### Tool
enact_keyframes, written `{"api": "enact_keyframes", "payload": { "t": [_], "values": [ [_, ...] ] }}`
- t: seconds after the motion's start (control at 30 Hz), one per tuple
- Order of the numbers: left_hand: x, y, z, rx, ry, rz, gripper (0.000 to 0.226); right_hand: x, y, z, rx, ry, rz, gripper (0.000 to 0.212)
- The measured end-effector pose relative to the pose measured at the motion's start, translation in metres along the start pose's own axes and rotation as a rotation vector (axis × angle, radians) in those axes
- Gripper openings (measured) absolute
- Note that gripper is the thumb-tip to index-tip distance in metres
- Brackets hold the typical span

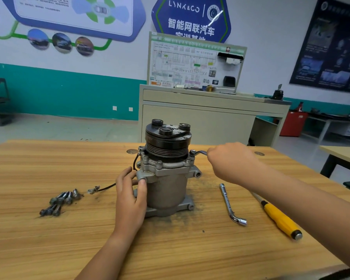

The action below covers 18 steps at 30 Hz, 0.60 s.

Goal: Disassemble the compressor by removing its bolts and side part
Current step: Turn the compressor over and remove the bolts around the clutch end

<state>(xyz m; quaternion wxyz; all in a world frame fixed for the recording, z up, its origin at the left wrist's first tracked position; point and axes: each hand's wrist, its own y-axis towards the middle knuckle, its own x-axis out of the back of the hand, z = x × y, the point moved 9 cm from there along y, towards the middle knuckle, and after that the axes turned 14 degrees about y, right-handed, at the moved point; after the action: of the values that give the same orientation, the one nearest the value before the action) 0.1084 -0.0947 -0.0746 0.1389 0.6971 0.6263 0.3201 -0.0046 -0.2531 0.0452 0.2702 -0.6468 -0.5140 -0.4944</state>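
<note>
A grey metal compressor (167,186) stands upright on the wooden table (49,239), its black pulley (168,138) on top. My left hand (130,199) grips the compressor's left side, thumb on a round port. My right hand (230,162) holds a small wrench (199,152) whose end sits on a bolt (192,152) at the right of the top flange. Several removed bolts (61,201) lie in a pile to the left. A black wire (105,187) with a connector trails from the compressor onto the table.
An L-shaped socket wrench (229,205) and a yellow-handled screwdriver (279,218) lie on the table to the right. Dark grit surrounds the compressor's base. A grey cabinet (200,118) with a diagram board stands behind the table; another table (341,154) is at far right.
</note>
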Motion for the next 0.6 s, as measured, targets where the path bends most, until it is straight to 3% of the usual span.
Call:
{"api": "enact_keyframes", "payload": {
  "t": [0.6],
  "values": [
    [0.005,-0.003,-0.017,-0.116,0.113,-0.023,0.045,0.000,-0.004,0.014,-0.016,-0.145,0.108,0.021]
  ]
}}
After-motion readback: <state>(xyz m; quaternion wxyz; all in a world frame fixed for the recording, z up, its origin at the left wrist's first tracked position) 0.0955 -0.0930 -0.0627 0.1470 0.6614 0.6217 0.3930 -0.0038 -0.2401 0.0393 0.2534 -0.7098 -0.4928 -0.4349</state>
